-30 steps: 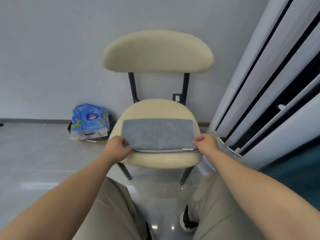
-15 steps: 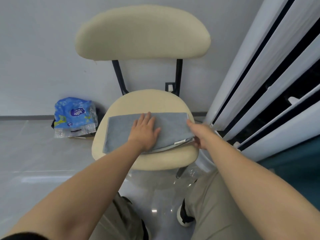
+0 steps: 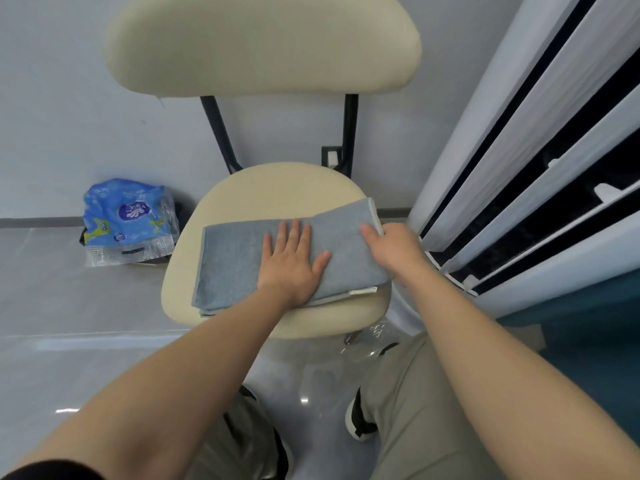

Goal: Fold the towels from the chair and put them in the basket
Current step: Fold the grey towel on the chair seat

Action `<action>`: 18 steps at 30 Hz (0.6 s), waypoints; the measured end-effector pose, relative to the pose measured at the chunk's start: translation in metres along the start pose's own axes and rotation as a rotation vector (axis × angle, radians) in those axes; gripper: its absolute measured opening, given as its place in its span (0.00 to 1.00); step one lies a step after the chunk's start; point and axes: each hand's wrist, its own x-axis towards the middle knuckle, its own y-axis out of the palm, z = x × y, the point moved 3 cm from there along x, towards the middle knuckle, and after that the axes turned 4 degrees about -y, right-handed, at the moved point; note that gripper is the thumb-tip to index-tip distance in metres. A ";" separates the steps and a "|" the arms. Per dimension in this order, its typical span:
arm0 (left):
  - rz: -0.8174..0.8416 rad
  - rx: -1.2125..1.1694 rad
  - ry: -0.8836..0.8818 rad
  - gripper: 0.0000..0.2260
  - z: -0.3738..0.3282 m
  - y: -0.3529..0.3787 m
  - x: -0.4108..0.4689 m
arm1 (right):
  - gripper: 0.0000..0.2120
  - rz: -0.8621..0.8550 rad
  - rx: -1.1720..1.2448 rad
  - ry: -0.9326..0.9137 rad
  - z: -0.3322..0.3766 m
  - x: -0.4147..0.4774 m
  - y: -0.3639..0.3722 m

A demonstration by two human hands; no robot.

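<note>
A grey-blue towel (image 3: 235,258), folded into a long strip, lies across the cream chair seat (image 3: 277,188). My left hand (image 3: 294,261) presses flat on the towel's middle with straight, spread fingers. My right hand (image 3: 394,247) grips the towel's right end, thumb on top and fingers underneath, and that end is raised off the seat. A white edge of a lower layer shows at the front right corner. No basket is in view.
The chair's padded back (image 3: 263,43) rises behind the seat. A blue plastic pack (image 3: 128,220) sits on the floor against the wall to the left. White panels with dark gaps (image 3: 519,150) stand close on the right. My legs and shoes are below.
My left hand moved from the towel's left corner to press flat on its middle. My right hand took the right end and has lifted it upward. The camera came closer to the chair.
</note>
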 end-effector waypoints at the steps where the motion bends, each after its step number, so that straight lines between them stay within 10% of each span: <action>1: 0.000 -0.024 0.013 0.37 -0.008 0.001 -0.003 | 0.24 -0.043 -0.010 -0.028 -0.001 -0.006 -0.007; 11: -0.038 -0.433 0.043 0.30 -0.041 -0.018 -0.034 | 0.18 -0.180 -0.057 -0.191 0.031 -0.068 -0.040; 18: -0.002 -1.285 -0.544 0.09 0.074 -0.041 -0.060 | 0.11 -0.023 -0.068 -0.404 0.117 -0.103 0.024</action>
